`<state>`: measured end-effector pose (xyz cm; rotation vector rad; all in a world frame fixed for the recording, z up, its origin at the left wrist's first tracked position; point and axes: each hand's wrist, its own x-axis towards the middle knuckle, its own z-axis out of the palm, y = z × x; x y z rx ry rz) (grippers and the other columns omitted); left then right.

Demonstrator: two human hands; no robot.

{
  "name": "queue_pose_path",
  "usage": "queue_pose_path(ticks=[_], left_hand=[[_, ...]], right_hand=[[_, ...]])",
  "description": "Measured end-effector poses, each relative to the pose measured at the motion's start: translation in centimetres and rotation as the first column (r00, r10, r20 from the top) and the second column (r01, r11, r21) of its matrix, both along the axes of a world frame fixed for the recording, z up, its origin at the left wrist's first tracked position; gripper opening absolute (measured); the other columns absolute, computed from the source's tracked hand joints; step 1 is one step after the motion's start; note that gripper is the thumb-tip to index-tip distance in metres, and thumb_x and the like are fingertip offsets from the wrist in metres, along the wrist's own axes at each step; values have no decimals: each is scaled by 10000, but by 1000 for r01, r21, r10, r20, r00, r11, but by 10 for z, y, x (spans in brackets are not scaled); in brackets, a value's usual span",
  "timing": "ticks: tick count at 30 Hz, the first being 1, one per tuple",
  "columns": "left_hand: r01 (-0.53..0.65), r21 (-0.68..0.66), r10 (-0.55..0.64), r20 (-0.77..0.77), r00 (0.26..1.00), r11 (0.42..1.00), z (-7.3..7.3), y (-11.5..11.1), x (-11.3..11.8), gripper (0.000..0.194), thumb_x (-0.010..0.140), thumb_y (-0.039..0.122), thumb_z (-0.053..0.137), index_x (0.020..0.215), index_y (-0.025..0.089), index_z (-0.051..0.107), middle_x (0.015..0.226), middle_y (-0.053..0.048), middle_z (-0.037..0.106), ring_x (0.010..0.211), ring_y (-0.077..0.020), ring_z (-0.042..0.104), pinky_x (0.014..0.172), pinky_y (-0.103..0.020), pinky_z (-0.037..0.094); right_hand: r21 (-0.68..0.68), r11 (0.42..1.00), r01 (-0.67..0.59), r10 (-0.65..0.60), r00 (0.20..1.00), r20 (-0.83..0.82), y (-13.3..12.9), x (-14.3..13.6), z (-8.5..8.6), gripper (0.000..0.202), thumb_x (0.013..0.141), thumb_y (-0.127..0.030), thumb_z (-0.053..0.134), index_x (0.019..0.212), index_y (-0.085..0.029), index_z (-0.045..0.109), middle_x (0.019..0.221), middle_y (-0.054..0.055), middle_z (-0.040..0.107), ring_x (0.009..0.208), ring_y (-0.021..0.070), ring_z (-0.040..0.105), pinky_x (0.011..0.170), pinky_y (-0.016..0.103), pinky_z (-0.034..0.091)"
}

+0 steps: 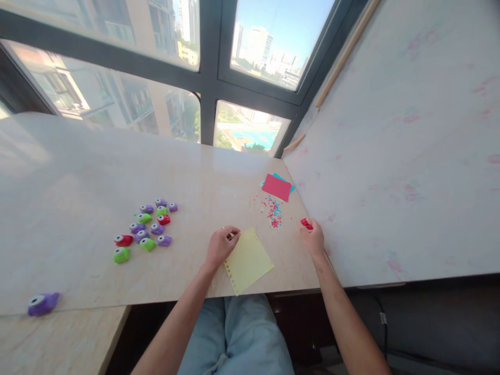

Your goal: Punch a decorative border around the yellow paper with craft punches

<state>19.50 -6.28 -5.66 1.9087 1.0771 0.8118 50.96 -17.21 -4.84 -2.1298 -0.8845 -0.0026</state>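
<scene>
In my right hand [313, 240], over the right edge of the table, is a small red craft punch [307, 224], its front end poking out past my fingers. My left hand [222, 246] is curled in a pinch at the upper left corner of a yellow loose-leaf sheet [252, 260]. Whatever lies between those fingertips is hidden. The sheet has punched holes along two edges and lies slanted on the table. Beyond it are scattered red and blue paper bits [275, 213]. A red card [277, 187] rests on a blue card [291, 189] behind them.
Several purple, green and red craft punches [147, 244] stand grouped on the left of the table [187, 177]. A larger purple punch [44, 303] sits at the near left edge. A patterned white wall [390, 156] bounds the right side, and windows [253, 125] the back.
</scene>
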Motion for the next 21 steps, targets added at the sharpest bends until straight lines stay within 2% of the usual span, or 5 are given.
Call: queue_pose_path(ticks=[6, 9, 13, 21], left_hand=[[0, 3, 0, -5, 1000, 1000, -2, 0, 0, 152, 828, 269, 576, 849, 197, 710, 778, -25, 729, 659, -146, 637, 649, -251, 473], [-2, -7, 2, -1, 1000, 1000, -2, 0, 0, 149, 827, 260, 574, 848, 197, 708, 793, -24, 731, 664, -144, 636, 645, -246, 468], [-10, -12, 10, -1, 1000, 1000, 0, 1, 1, 143, 819, 260, 578, 835, 193, 703, 779, -24, 726, 659, -143, 630, 641, -244, 466], [-18, -5, 18, -16, 1000, 1000, 0, 1, 2, 152, 816, 261, 563, 822, 194, 699, 761, -23, 724, 661, -143, 628, 635, -244, 470]], right_hand=[[-88, 996, -5, 18, 990, 142, 7, 21, -14, 607, 717, -322, 489, 1271, -84, 559, 1219, 217, 621, 1114, 313, 581, 979, 428, 425], [-111, 994, -15, 29, 992, 121, 13, 21, -15, 567, 730, -319, 495, 1247, -107, 587, 1195, 211, 651, 1095, 315, 603, 975, 428, 425], [-60, 995, -79, 84, 993, 78, 14, 16, -14, 547, 779, -381, 479, 1246, -115, 580, 1184, 189, 671, 1037, 295, 641, 917, 427, 463], [-110, 983, -144, 159, 976, 146, 17, 8, -15, 452, 775, -415, 506, 1111, -139, 629, 1171, 186, 657, 1113, 302, 575, 975, 434, 411]])
